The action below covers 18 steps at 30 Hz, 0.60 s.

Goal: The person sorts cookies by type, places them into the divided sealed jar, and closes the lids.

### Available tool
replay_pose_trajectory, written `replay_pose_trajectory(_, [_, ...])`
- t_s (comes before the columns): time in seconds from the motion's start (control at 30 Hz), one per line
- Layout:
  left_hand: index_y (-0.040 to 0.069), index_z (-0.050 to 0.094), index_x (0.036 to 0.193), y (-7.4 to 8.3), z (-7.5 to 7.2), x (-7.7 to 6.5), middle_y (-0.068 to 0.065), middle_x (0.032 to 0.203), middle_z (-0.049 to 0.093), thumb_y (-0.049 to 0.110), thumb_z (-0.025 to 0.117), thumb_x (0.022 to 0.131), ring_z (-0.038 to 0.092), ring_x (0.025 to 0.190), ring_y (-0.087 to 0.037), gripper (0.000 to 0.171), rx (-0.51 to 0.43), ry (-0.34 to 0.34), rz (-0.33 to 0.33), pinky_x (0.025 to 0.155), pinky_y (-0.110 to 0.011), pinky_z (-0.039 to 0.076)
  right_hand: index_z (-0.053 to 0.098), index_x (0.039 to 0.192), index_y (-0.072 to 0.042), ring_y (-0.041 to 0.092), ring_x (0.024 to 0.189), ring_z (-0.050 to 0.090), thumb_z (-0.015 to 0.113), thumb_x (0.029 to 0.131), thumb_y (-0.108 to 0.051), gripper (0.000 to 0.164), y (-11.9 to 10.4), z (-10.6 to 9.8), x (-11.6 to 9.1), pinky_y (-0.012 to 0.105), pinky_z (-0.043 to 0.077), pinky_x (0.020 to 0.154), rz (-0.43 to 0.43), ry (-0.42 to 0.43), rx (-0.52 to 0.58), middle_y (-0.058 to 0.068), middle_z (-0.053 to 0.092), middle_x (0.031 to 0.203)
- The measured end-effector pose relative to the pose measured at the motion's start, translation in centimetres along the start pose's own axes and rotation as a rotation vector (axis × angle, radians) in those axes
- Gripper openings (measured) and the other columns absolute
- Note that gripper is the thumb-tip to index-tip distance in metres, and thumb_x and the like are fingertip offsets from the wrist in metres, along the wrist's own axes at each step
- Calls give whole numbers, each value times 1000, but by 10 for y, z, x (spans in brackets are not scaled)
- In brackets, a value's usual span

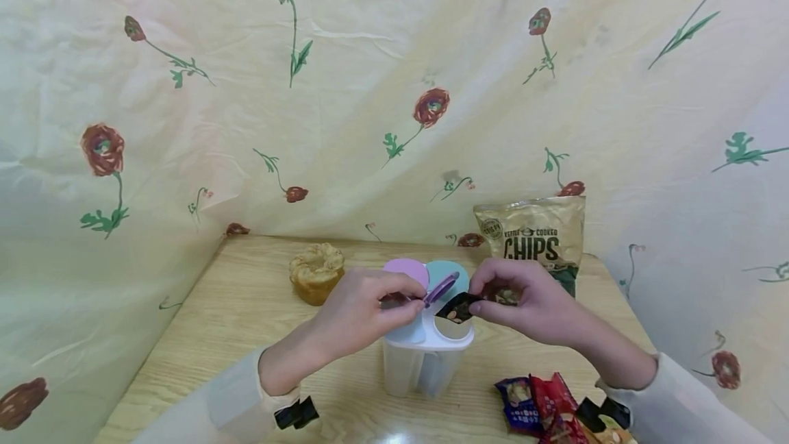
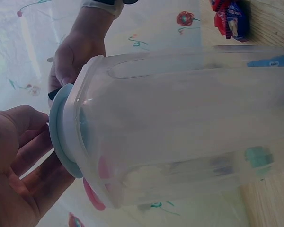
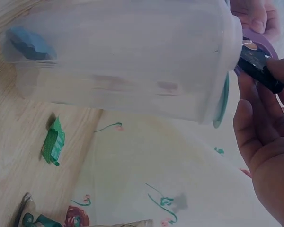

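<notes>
A translucent storage container (image 1: 401, 370) with several round pastel lids stands upright mid-table. My left hand (image 1: 368, 303) pinches its raised purple lid (image 1: 441, 289) by the edge, fingers above the light blue lid (image 2: 62, 132). From the other side my right hand (image 1: 530, 300) holds a small black snack packet (image 1: 455, 308) between thumb and fingers. The packet overlaps the uncovered round opening in the head view. Through the wall in the right wrist view, a blue packet (image 3: 31, 43) shows at the container's bottom.
Behind my right hand stands a bag of chips (image 1: 533, 242). A ring-shaped cake (image 1: 316, 274) sits at the back left. Near the right forearm lie a blue packet (image 1: 519, 403) and a red packet (image 1: 555, 396). A green packet (image 3: 53, 142) rests on the table beside the container.
</notes>
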State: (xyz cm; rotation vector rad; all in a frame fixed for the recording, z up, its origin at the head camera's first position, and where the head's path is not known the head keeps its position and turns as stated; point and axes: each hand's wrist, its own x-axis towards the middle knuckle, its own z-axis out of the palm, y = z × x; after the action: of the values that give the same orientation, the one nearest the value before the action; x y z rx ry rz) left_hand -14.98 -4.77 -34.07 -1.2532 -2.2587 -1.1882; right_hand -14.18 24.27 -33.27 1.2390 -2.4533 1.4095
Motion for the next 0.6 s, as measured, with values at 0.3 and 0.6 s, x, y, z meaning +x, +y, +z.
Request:
replay_pose_trajectory(0.3, [14,80,97,1,0,1,7,92,78,8,75,89,69,84,1,11,-12,-6,2,77,-14,56,72,92,-26,6,70,59,80,85,0,27,-1,6,2,23,49,56,-7,-14,-105,-14,70,87])
replay_pose_trajectory(0.6, [14,80,96,1,1,1,6,90,78,7,75,89,69,84,1,10,-20,1,4,77,-15,57,77,92,-25,2,62,54,83,83,-3,24,-2,7,7,21,44,49,-66,-9,-170,-12,72,85])
